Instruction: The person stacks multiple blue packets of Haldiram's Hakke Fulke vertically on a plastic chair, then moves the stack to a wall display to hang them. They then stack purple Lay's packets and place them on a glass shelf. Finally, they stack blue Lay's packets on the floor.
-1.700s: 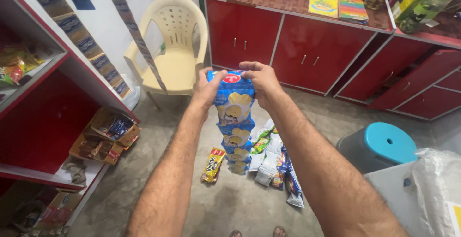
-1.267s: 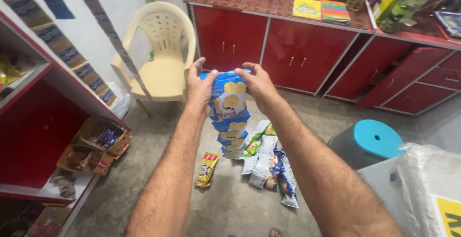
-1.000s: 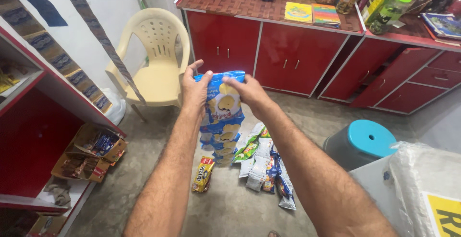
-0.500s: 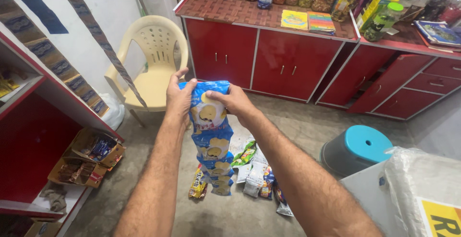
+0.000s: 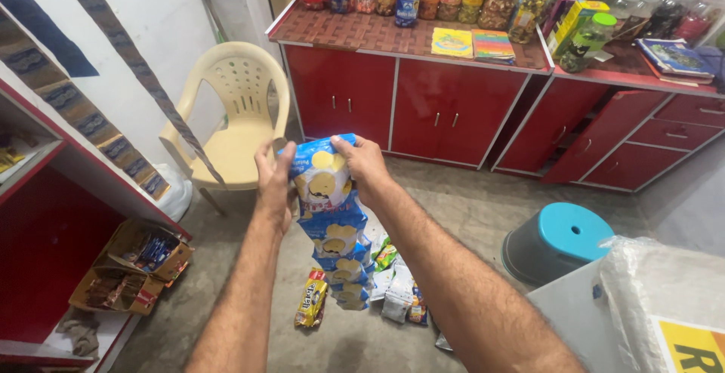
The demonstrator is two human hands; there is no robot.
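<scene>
A hanging strip of blue snack packets (image 5: 332, 229) with yellow round pictures dangles in front of me. My left hand (image 5: 272, 180) grips the top packet's left edge, and my right hand (image 5: 362, 165) grips its right top corner. The strip's lower packets hang down toward a heap of loose snack packets (image 5: 393, 286) on the concrete floor. A yellow packet (image 5: 311, 306) lies at the heap's left.
A cream plastic chair (image 5: 230, 120) stands by the wall at the left. Red cabinets (image 5: 423, 109) carry a counter with several jars and books. A blue-topped stool (image 5: 557, 238) sits at the right. Red shelves (image 5: 68, 214) with cardboard boxes are at my left.
Both hands and the strip have drifted left and lower in view as the camera tilted up, showing more of the counter and jars. The grip on the top packet is unchanged.
</scene>
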